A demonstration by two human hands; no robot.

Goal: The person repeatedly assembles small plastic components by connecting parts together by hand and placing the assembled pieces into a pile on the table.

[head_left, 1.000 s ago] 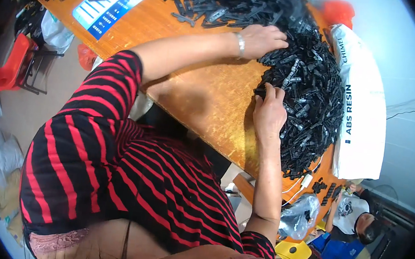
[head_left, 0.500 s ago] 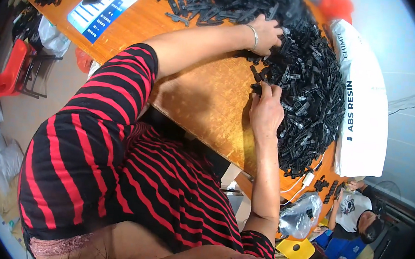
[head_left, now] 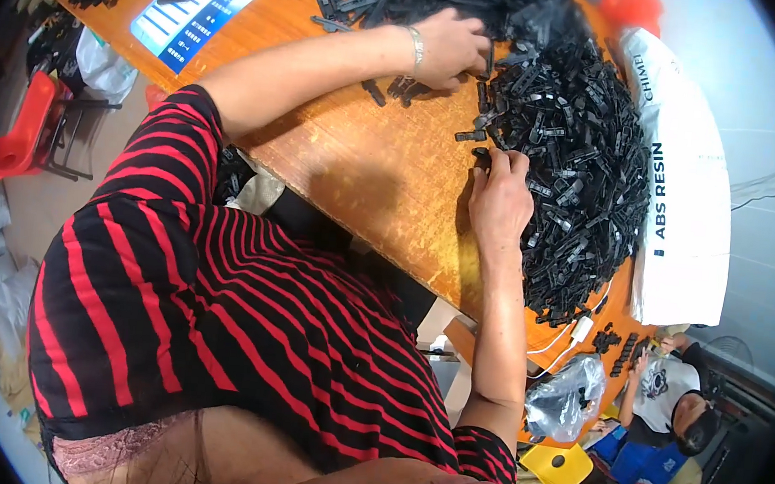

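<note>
Black plastic parts lie under both your hands: left hand curled loosely, right hand pinching one (fingers nearly closed)

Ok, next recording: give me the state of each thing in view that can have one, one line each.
left hand: palm down, fingers curled on black parts at the heap's edge.
right hand: fingertips on a small black part at the heap's rim.
heap of black plastic parts: loose, spread over the table.
wooden table: bare in front of the person.
white sack: lying flat beside the heap.
red chair: unoccupied.
</note>
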